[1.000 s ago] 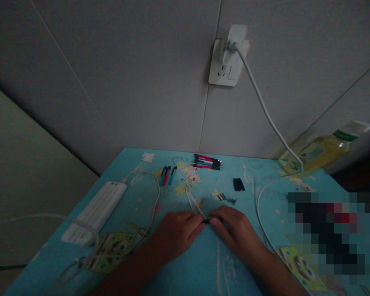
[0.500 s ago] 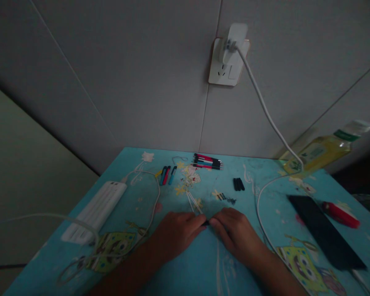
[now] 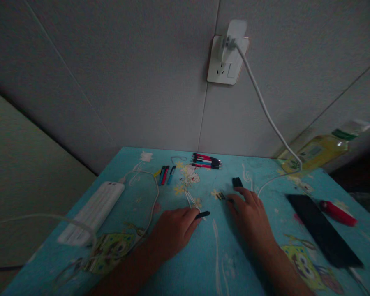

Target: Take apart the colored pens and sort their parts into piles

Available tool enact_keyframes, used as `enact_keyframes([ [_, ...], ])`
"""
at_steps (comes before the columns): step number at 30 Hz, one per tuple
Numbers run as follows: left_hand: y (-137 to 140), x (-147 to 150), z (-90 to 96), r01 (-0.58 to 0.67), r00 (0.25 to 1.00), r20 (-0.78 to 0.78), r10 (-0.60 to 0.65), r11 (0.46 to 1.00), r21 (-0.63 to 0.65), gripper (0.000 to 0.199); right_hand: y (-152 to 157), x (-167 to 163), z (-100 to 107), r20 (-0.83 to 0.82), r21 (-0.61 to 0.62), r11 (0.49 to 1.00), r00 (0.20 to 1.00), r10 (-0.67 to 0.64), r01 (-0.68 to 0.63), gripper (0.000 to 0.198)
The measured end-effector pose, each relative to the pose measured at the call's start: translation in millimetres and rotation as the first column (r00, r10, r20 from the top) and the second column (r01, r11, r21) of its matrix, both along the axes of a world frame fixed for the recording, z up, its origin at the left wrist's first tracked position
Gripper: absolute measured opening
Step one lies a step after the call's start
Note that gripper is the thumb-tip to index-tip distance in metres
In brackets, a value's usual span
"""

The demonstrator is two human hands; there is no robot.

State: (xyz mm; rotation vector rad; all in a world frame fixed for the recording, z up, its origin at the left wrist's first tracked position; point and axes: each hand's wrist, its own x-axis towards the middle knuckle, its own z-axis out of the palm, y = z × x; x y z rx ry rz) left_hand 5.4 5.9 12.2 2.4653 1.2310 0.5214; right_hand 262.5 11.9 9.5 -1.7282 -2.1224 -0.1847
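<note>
My left hand (image 3: 179, 227) pinches a short black pen part (image 3: 202, 214) between thumb and fingers; its free end points to the right. Fingers slightly apart, my right hand (image 3: 249, 211) reaches down at the small dark pieces (image 3: 230, 200), which its fingertips partly cover. Small thin pen tips (image 3: 220, 196) lie just left of those fingertips. Beyond the right hand are black pen grips (image 3: 237, 182), partly hidden by a finger. Several thin white refills (image 3: 189, 198) lie behind the left hand. Teal, red and blue pen barrels (image 3: 165, 175) stand in a row farther back.
Several pens (image 3: 206, 161) lie stacked near the wall. A white power strip (image 3: 94, 213) with cables is at the left. On the right are a black phone-like slab (image 3: 323, 230), a red object (image 3: 338, 213) and a tilted bottle of yellow liquid (image 3: 319, 152). A white charging cable (image 3: 265, 107) hangs from the wall socket.
My right hand has left the black pen part and moved right and away from me to the small pieces. My left hand keeps hold of the part, now more exposed.
</note>
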Motion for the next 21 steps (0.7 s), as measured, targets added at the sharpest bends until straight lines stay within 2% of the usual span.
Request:
enact_keyframes([
  [3, 0.0, 0.4, 0.4, 0.001, 1.000, -0.016, -0.001, 1.000, -0.019, 0.022, -0.8, -0.1, -2.9, 0.048, -0.024, 1.000, 0.999, -0.014, 0.015, 0.019],
  [6, 0.2, 1.1, 1.6, -0.009, 1.000, -0.021, 0.008, 0.999, -0.033, 0.021, 0.7, 0.7, -4.6, 0.013, -0.018, 1.000, 1.000, 0.004, -0.004, 0.019],
  [9, 0.2, 1.5, 3.0, -0.031, 1.000, -0.003, 0.031, 0.999, -0.040, 0.020, 2.2, -2.5, -2.0, -0.173, 0.023, 0.998, 0.983, 0.057, -0.054, 0.015],
  [13, 0.4, 1.1, 0.5, -0.042, 0.999, 0.023, 0.042, 0.999, -0.004, 0.024, -1.1, -13.8, 7.1, -0.462, -0.043, 0.983, 0.876, 0.137, -0.177, 0.013],
  [17, 2.9, 0.6, -4.5, -0.044, 0.997, 0.058, 0.041, 0.997, 0.062, 0.032, -7.7, -24.2, 12.6, -0.563, -0.154, 0.958, 0.819, 0.115, -0.240, 0.013],
  [21, 7.6, -0.9, -8.5, -0.017, 1.000, 0.027, 0.013, 0.989, 0.149, 0.036, -12.2, -30.8, 17.4, -0.685, -0.235, 0.936, 0.728, 0.031, -0.261, 0.015],
])
